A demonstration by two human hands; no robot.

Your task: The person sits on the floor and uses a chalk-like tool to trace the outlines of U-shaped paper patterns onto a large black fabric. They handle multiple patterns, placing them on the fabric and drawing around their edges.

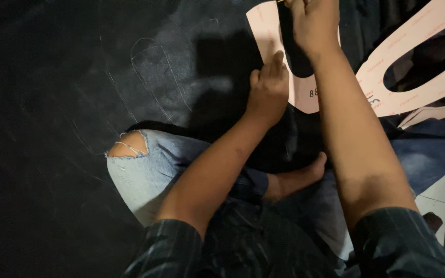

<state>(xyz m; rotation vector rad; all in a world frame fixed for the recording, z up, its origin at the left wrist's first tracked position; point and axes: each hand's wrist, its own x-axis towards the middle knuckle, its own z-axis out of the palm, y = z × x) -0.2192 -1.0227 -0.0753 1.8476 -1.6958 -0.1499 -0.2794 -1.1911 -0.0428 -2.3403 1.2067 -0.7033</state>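
Pressing the pink paper pattern point(305, 95) at 12 o'clock onto black fabric point(52, 103), left hand point(268, 90) lies flat, fingers extended; right hand point(312, 23) grips a barely visible marker with curled fingers.

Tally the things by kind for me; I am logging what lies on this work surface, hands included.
Pink card templates: 2, one under the hands, one to the right
Black sheet with chalk outlines: 1
Hands: 2, left hand, right hand
Total: 5
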